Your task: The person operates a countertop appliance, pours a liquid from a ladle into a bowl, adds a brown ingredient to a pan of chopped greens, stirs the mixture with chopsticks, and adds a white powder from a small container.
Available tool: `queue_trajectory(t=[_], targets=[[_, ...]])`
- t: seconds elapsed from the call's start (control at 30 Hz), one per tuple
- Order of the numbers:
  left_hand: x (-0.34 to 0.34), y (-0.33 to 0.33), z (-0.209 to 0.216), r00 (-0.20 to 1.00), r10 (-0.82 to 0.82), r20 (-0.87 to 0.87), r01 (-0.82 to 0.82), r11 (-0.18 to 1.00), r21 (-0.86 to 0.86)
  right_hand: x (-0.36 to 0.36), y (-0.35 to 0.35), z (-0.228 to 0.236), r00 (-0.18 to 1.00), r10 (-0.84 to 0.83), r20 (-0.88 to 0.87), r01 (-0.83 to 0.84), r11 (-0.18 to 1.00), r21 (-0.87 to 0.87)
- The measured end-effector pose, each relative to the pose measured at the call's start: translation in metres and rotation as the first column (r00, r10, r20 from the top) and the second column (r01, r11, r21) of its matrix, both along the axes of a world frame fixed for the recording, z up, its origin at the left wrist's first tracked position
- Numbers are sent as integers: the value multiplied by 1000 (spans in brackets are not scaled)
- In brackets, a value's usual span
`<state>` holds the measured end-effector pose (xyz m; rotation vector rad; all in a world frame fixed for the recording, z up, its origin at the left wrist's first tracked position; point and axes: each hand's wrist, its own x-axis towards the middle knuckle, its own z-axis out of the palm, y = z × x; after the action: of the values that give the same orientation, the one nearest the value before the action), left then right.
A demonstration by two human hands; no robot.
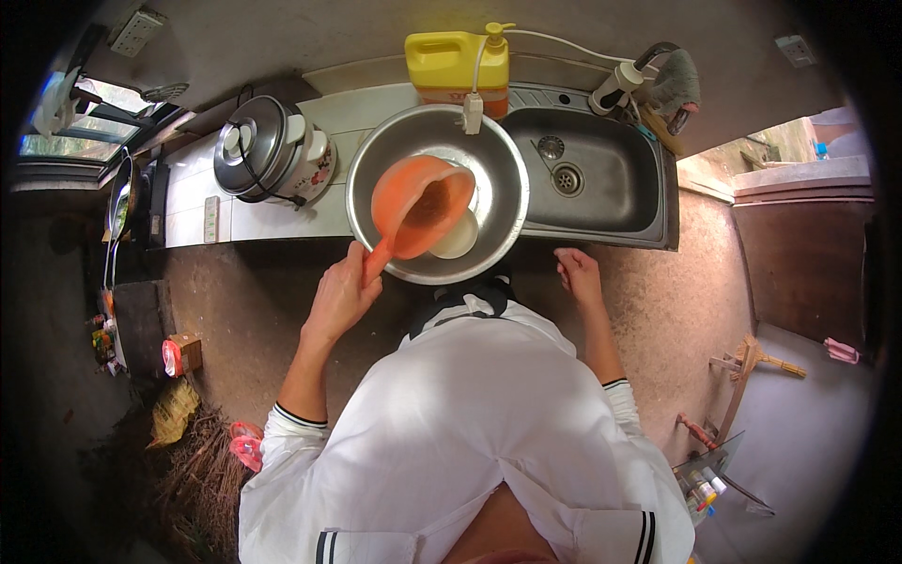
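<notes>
My left hand [343, 293] is closed round the handle of an orange plastic water dipper [395, 202]. The dipper is tilted over a wide stainless steel basin [362, 160], and a darker brownish patch shows inside its bowl. Beneath it, a whitish round bowl or dish [458, 241] lies in the basin, partly hidden by the dipper. The basin rests at the counter's front edge, just left of the steel sink [601, 211]. My right hand [578, 273] hangs by the sink's front edge with fingers curled in, holding nothing that I can see.
A yellow jug with a pump [458, 66] stands behind the basin, near a hanging white plug [473, 113]. The curved faucet [658, 56] rises behind the sink. An electric cooker [268, 150] sits on the left counter. Twigs [202, 479] lie on the floor at left.
</notes>
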<state>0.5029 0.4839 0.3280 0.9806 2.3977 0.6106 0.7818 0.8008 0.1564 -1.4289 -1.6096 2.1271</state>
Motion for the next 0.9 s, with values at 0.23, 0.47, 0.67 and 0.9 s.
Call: queue_trajectory(t=[0.23, 0.47, 0.67, 0.9], targets=[[-3, 1, 3, 1000, -31, -3, 31, 999, 9, -87, -7, 61, 896, 415, -158, -440, 878, -189], [-6, -3, 2, 999, -42, -14, 42, 999, 26, -140, -24, 56, 699, 667, -258, -715, 655, -244], [-6, -4, 6, 999, -40, -12, 40, 999, 11, -162, -29, 60, 643, 719, -262, -762, 567, -314], [-5, -3, 7, 999, -52, -17, 52, 999, 16, -175, -29, 53, 603, 728, -326, -793, 501, -347]])
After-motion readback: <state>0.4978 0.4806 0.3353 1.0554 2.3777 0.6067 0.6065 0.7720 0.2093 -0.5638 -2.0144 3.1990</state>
